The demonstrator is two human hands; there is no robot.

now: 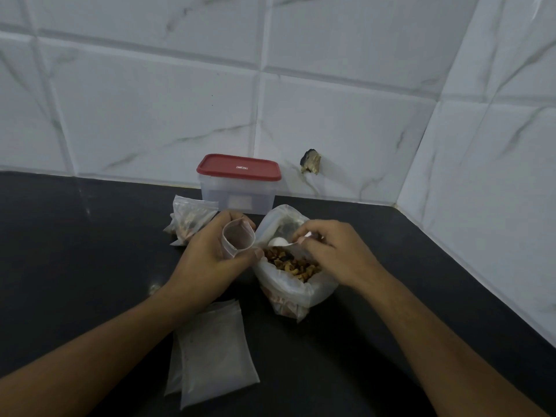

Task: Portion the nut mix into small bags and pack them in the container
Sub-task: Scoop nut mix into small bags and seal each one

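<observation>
Far left on the dark bench (pixel 75 251), a little heap of filled bags (pixel 188 219) lies close to the tiled wall (pixel 150 100), with nuts showing through the clear plastic. Closer to the person, a stack of flat empty bags (pixel 210 350) lies on the bench, its top edge tucked under the left forearm.

Now the left grip (pixel 207 263) — it is curled round one small bag (pixel 238 239), held upright with its mouth spread into an open ring, thumb on the near edge and fingers round the far side. Whether anything is inside that bag, I cannot tell.

Just behind it, against the wall, stands the container (pixel 237 197). It has clear walls, and its red lid (pixel 239 167) is on.

Right beside the small bag sits the big bag (pixel 288 293), resting on the bench with its top open and the brown nut mix (pixel 296 266) heaped inside. The white spoon (pixel 278 242) has its bowl at the far-left rim of that big bag, just beside the small bag's open mouth. What the bowl carries is too hard to make out.

The right grip (pixel 326 251) pinches the spoon's handle between thumb and fingertips, poised over the nut mix — fingers bent, wrist above the big bag's right side.

Beyond, low on the wall to the right of the container, there is a rough broken hole (pixel 311 161) in a tile.
</observation>
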